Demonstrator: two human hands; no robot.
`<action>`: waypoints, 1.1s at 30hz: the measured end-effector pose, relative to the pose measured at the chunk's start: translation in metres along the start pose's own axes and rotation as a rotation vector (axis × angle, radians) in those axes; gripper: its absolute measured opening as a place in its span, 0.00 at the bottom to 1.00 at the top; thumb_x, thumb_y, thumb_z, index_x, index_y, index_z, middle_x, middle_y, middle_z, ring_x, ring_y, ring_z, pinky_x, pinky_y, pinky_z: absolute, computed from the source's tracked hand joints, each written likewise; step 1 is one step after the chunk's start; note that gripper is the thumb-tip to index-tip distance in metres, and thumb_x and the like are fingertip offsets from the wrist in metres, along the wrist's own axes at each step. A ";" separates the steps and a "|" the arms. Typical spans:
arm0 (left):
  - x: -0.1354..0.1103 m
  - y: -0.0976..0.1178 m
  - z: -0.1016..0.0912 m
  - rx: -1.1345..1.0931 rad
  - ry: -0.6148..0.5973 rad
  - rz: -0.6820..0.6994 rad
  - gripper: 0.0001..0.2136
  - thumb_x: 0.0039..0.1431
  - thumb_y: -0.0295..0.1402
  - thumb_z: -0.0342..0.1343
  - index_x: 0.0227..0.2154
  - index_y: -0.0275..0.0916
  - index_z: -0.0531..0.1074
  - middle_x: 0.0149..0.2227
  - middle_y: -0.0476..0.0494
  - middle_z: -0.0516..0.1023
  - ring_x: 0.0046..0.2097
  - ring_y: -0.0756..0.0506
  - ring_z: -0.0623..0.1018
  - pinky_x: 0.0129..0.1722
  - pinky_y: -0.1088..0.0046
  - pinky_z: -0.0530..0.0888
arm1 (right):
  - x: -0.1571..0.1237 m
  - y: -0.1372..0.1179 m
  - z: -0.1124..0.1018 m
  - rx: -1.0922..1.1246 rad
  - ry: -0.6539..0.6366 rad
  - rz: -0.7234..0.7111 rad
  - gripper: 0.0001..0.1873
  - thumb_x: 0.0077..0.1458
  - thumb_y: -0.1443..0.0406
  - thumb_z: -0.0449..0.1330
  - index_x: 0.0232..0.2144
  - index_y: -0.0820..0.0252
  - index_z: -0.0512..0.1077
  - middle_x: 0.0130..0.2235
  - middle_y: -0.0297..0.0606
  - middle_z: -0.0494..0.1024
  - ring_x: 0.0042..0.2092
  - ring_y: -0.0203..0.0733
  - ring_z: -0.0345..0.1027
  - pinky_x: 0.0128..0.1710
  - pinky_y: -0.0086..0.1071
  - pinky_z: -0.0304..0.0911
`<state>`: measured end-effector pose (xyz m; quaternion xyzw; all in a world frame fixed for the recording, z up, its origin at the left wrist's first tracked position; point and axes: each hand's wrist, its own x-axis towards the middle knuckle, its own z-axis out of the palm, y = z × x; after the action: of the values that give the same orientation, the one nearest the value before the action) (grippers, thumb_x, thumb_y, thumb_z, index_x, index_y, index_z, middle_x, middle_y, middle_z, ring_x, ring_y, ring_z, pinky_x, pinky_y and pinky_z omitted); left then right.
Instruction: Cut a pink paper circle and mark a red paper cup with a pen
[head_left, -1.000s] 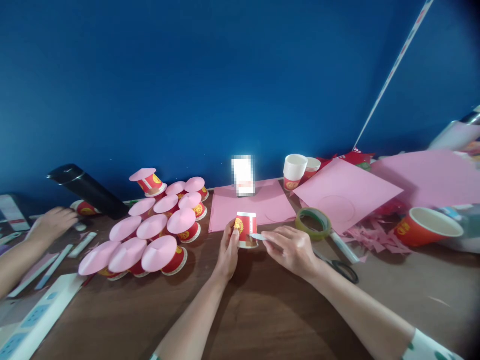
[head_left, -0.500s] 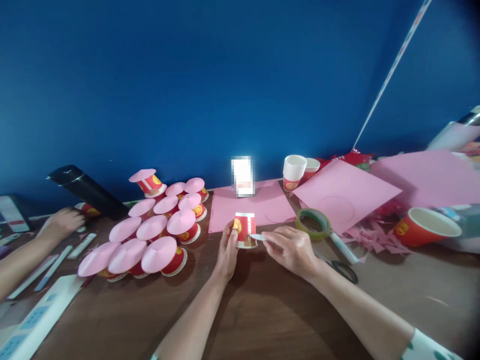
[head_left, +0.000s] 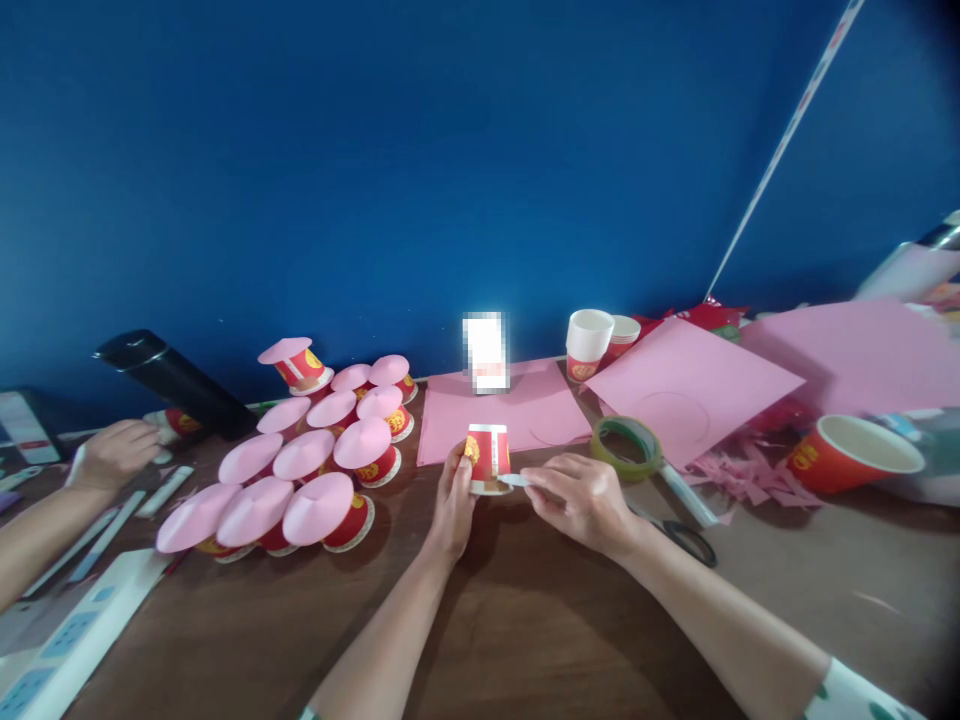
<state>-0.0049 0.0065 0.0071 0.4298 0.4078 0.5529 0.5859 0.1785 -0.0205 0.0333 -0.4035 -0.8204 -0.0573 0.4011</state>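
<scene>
My left hand [head_left: 454,500] grips a red paper cup [head_left: 482,458] by its left side. The cup is upside down, with its white base upward, a gold emblem on its side and a pale vertical strip facing me. From the right, my right hand [head_left: 585,500] pinches a small pale pointed tool [head_left: 514,480], its tip at the cup's lower right side near the rim. The tool's exact kind is unclear, as the fingers hide most of it. Left of my hands stand several upturned red cups [head_left: 358,520] topped with pink paper cones [head_left: 318,508].
Behind my hands lie pink sheets [head_left: 450,410]. To the right are green-yellow tape [head_left: 628,447], black-handled scissors [head_left: 688,543], paper scraps [head_left: 742,478], a large orange cup [head_left: 840,455] and stacked cups [head_left: 589,345]. At left are a co-worker's hand [head_left: 120,455], a black flask [head_left: 172,380] and a power strip [head_left: 90,620].
The cup has turned slightly in my left hand, so its pale strip sits further left. The tool tip remains close to the rim. The co-worker's hand has shifted a little.
</scene>
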 end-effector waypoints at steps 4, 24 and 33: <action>0.000 -0.001 -0.001 0.016 -0.022 -0.007 0.19 0.57 0.43 0.48 0.49 0.40 0.62 0.45 0.41 0.72 0.44 0.45 0.73 0.39 0.70 0.71 | -0.002 0.001 0.001 -0.036 0.010 0.036 0.11 0.52 0.68 0.58 0.40 0.56 0.72 0.30 0.34 0.77 0.32 0.36 0.71 0.35 0.28 0.65; 0.000 -0.001 -0.002 -0.101 -0.033 -0.019 0.17 0.57 0.41 0.49 0.48 0.41 0.64 0.43 0.43 0.73 0.43 0.45 0.74 0.43 0.67 0.70 | -0.001 0.001 0.001 -0.026 0.001 0.025 0.10 0.53 0.69 0.57 0.40 0.57 0.71 0.30 0.35 0.77 0.32 0.35 0.70 0.36 0.28 0.65; 0.000 -0.001 -0.002 -0.125 -0.010 -0.048 0.16 0.57 0.41 0.49 0.44 0.40 0.67 0.40 0.44 0.73 0.40 0.47 0.73 0.40 0.70 0.70 | -0.003 0.002 0.002 0.018 0.005 0.052 0.10 0.53 0.68 0.57 0.39 0.57 0.72 0.30 0.36 0.76 0.31 0.36 0.70 0.35 0.28 0.65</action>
<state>-0.0065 0.0069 0.0057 0.3852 0.3798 0.5610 0.6266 0.1795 -0.0205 0.0299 -0.4209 -0.8090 -0.0402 0.4083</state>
